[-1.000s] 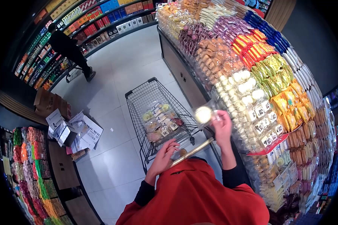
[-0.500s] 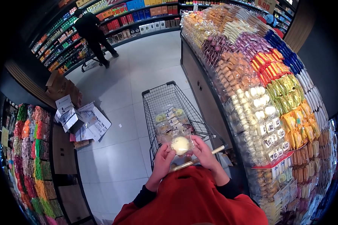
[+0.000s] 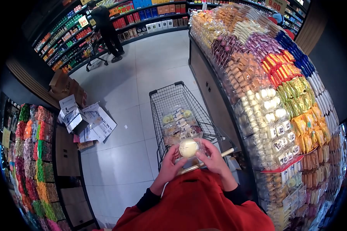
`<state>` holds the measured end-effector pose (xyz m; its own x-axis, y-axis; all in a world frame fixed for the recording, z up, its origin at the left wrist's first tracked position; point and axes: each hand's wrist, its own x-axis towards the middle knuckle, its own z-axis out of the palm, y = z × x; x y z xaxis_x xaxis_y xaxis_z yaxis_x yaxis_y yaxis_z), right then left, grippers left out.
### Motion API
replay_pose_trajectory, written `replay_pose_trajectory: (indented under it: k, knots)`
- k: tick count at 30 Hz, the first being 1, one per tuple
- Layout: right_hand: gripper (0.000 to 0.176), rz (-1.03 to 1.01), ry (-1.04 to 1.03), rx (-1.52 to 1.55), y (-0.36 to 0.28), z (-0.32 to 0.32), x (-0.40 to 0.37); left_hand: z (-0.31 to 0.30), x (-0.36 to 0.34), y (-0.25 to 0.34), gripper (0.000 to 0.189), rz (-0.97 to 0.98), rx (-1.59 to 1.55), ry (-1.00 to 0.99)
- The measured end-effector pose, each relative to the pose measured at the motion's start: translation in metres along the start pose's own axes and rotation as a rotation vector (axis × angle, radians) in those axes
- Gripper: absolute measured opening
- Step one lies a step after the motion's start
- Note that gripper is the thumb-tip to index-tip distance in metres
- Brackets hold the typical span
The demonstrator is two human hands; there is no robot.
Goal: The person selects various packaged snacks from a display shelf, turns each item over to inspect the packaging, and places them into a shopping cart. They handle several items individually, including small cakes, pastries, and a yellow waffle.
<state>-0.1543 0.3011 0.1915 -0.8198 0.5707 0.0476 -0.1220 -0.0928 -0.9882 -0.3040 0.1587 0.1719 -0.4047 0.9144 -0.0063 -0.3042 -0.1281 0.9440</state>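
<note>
Two hands share one wrapped bun (image 3: 188, 148). The left hand (image 3: 170, 163) pinches its left edge and the right hand (image 3: 214, 158) its right edge, each grip closed narrowly on the clear wrapper. The bun is a pale round disc, so it shows no long axis. Its broad face is turned up toward the camera, and it sits level between the hands, just above the cart handle (image 3: 225, 153) and in front of the person's red top.

One wire shopping cart (image 3: 165, 87) stretches away from the handle, its long axis pointing up the aisle. Clear packets (image 3: 179, 122) lie heaped on its floor, overlapping too much to count.

Just right of the cart, one long display stand (image 3: 204, 82) carries sloping rows of bagged snacks (image 3: 273, 73), sorted by colour. Well to the left, a pile of cardboard boxes (image 3: 85, 121) lies on the tiled floor. At the far end, one person in black (image 3: 106, 27) stands at the wall shelves (image 3: 142, 15) beside a second cart (image 3: 93, 54).
</note>
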Motion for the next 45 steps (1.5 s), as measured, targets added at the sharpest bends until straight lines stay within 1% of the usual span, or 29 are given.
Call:
replay_pose_trajectory:
  k: [1, 3, 4, 6, 10, 12, 15, 19, 21, 22, 24, 25, 27, 28, 30, 34, 37, 39, 40, 41, 42, 44, 45]
  knots:
    - [0.043, 0.003, -0.002, 0.001, -0.006, -0.001, 0.0, 0.002, -0.001, 0.003, 0.048, -0.001, -0.001, 0.003]
    - [0.042, -0.175, -0.052, -0.362, -0.015, -0.007, 0.002, 0.005, -0.001, 0.013, 0.05, 0.096, 0.335, 0.069]
    - [0.042, -0.173, -0.056, -0.362, -0.015, -0.009, 0.004, 0.004, 0.002, 0.013, 0.05, 0.095, 0.334, 0.074]
    - [0.038, -0.277, -0.102, -0.369, -0.011, -0.011, 0.006, 0.0, 0.004, 0.013, 0.047, 0.234, 0.331, -0.015]
    - [0.033, -0.285, -0.074, -0.38, -0.003, -0.007, 0.006, -0.004, 0.005, 0.009, 0.043, 0.273, 0.395, -0.038]
    - [0.03, -0.292, -0.061, -0.378, -0.002, -0.007, 0.006, -0.002, 0.006, 0.011, 0.038, 0.341, 0.429, -0.052]
    - [0.033, -0.29, -0.07, -0.378, 0.001, -0.01, 0.006, -0.003, 0.006, 0.009, 0.035, 0.354, 0.471, -0.025]
    - [0.039, -0.26, -0.07, -0.336, -0.001, -0.01, 0.006, 0.0, 0.004, 0.011, 0.04, 0.299, 0.46, 0.029]
    - [0.044, -0.213, -0.06, -0.343, -0.002, -0.011, 0.006, -0.003, 0.002, 0.01, 0.052, 0.267, 0.479, 0.029]
    - [0.044, -0.212, -0.061, -0.342, -0.002, -0.011, 0.006, -0.002, 0.002, 0.011, 0.052, 0.266, 0.48, 0.03]
    - [0.057, -0.144, -0.055, -0.332, -0.001, -0.01, 0.007, 0.001, 0.003, 0.015, 0.052, 0.172, 0.383, 0.047]
    - [0.057, -0.143, -0.058, -0.33, 0.002, -0.009, 0.007, 0.0, 0.003, 0.012, 0.052, 0.171, 0.384, 0.05]
    - [0.073, -0.006, -0.019, -0.158, 0.009, -0.008, 0.005, -0.002, 0.001, 0.004, 0.066, 0.079, 0.196, 0.14]
    - [0.073, -0.005, -0.022, -0.157, 0.01, -0.007, 0.005, -0.002, 0.0, 0.002, 0.066, 0.078, 0.196, 0.143]
    - [0.084, 0.009, -0.002, -0.155, 0.011, -0.005, 0.007, -0.002, 0.0, 0.001, 0.076, -0.029, 0.14, 0.165]
    - [0.085, 0.031, 0.004, -0.152, 0.014, -0.003, 0.009, 0.002, -0.001, 0.002, 0.077, -0.059, 0.101, 0.166]
    - [0.08, 0.068, 0.018, -0.191, 0.009, -0.004, 0.01, 0.003, 0.0, -0.003, 0.08, -0.076, 0.077, 0.219]
    - [0.07, 0.085, -0.028, -0.333, 0.007, -0.006, 0.011, 0.002, 0.004, -0.004, 0.075, -0.059, 0.132, 0.208]
    - [0.061, 0.018, -0.038, -0.368, 0.013, -0.006, 0.014, 0.0, 0.007, -0.006, 0.075, -0.076, 0.128, 0.217]
    - [0.057, 0.085, -0.056, -0.322, 0.017, -0.008, 0.014, -0.003, 0.01, -0.013, 0.071, -0.065, 0.112, 0.188]
    - [0.056, 0.115, -0.069, -0.309, 0.023, -0.011, 0.016, -0.009, 0.011, -0.023, 0.068, -0.063, 0.093, 0.161]
    - [0.054, 0.169, -0.097, -0.262, 0.036, -0.013, 0.018, -0.03, 0.012, -0.058, 0.058, -0.131, 0.154, 0.096]
    - [0.053, 0.189, -0.09, -0.305, 0.042, -0.013, 0.018, -0.032, 0.013, -0.063, 0.054, -0.144, 0.182, 0.061]
